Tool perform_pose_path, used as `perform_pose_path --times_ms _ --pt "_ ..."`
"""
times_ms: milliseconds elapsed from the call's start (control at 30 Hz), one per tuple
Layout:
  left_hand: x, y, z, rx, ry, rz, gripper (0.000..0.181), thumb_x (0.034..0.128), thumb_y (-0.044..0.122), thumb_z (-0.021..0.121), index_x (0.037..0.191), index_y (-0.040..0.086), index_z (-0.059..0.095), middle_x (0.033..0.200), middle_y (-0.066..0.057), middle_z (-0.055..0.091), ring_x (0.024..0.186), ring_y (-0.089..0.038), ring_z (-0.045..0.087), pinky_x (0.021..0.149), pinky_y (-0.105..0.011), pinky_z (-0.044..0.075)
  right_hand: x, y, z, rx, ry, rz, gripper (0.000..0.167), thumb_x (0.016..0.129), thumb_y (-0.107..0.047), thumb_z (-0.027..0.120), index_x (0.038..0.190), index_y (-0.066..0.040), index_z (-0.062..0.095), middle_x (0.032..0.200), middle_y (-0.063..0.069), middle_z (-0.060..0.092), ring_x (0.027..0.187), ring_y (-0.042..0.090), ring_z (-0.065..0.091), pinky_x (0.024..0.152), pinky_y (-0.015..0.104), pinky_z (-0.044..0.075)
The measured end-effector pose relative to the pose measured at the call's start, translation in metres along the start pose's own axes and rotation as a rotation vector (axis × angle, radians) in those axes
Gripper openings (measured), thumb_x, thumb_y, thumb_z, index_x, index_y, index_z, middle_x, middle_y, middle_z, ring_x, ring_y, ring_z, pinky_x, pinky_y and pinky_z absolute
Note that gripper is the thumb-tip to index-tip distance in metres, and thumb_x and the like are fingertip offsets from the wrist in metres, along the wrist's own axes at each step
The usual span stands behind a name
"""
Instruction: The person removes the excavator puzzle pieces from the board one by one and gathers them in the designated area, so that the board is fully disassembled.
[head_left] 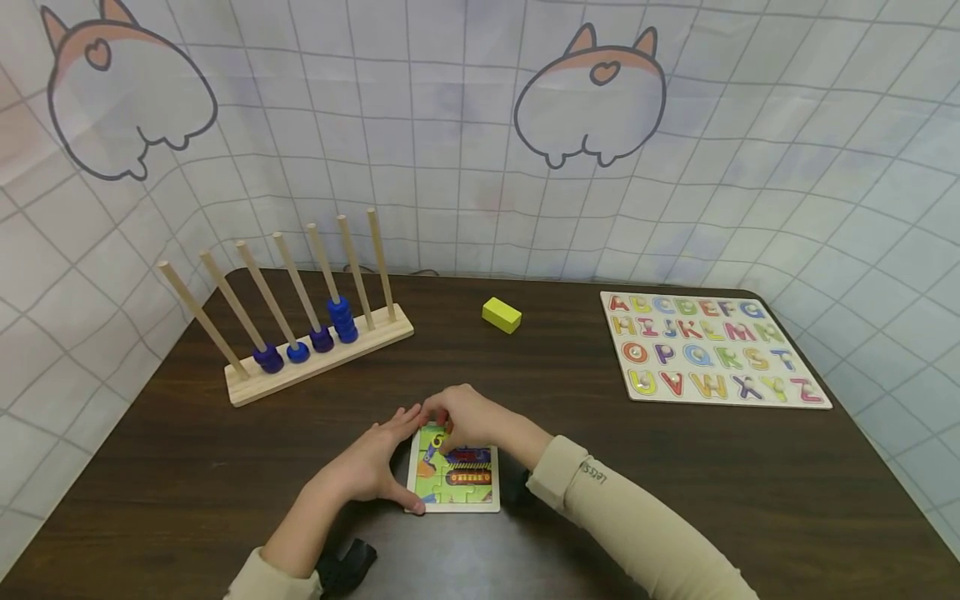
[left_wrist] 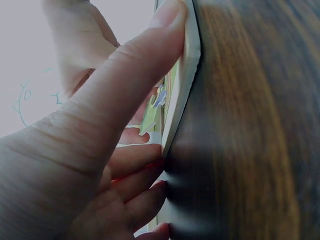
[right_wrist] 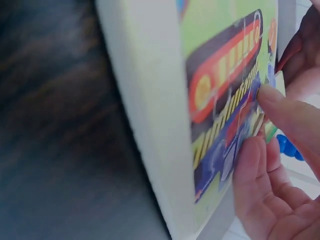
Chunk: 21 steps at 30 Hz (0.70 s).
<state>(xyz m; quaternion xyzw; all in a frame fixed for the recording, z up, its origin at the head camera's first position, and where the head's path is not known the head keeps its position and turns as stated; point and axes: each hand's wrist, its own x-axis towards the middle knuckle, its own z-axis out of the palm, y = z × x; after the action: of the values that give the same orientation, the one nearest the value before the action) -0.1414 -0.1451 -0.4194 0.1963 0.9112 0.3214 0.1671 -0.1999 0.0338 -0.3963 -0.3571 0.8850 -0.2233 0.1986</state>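
Note:
A small framed jigsaw puzzle [head_left: 468, 492] with a green, blue and orange picture lies flat at the table's near middle. My left hand [head_left: 360, 467] spans its left side, thumb on the lower left corner and fingers stretched beside the upper left corner. Over the upper left part of the picture, my right hand [head_left: 468, 421] pinches a green puzzle piece [left_wrist: 149, 117], which stands tilted in the left wrist view. In the right wrist view the right thumb [right_wrist: 282, 107] and fingers close around that piece, hiding much of it.
A wooden peg stand [head_left: 322, 358] with blue and purple beads is at the back left. Behind the puzzle lies a yellow block [head_left: 501, 316]. An alphabet board [head_left: 697, 404] lies at the back right, and a patterned cloth [head_left: 465, 167] hangs behind the table.

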Motion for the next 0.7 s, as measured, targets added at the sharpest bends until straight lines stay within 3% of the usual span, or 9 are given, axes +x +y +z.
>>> perform_pose_path --times_ms 267,700 --pt "0.0012 -0.0009 -0.0003 0.003 -0.006 0.014 0.107 0.0551 0.041 0.086 0.142 0.005 0.033 0.149 -0.015 0.021 0.136 -0.033 0.014 0.104 -0.06 0.01 0.0002 0.0006 0.0004 0.002 0.029 -0.004 0.029 0.072 -0.012 0.078 0.099 -0.009 0.069 0.075 -0.001 0.059 0.064 0.008 0.049 0.058 0.017 0.043" --pt "0.0001 -0.0003 -0.0006 0.016 -0.007 0.011 0.109 0.0537 0.042 0.086 0.14 -0.001 0.034 0.148 -0.016 0.024 0.136 -0.033 0.015 0.104 -0.059 0.012 -0.0001 -0.0006 0.0036 -0.016 0.067 0.013 0.032 0.066 -0.016 0.082 0.094 -0.009 0.067 0.073 -0.003 0.057 0.064 0.007 0.048 0.056 0.016 0.043"
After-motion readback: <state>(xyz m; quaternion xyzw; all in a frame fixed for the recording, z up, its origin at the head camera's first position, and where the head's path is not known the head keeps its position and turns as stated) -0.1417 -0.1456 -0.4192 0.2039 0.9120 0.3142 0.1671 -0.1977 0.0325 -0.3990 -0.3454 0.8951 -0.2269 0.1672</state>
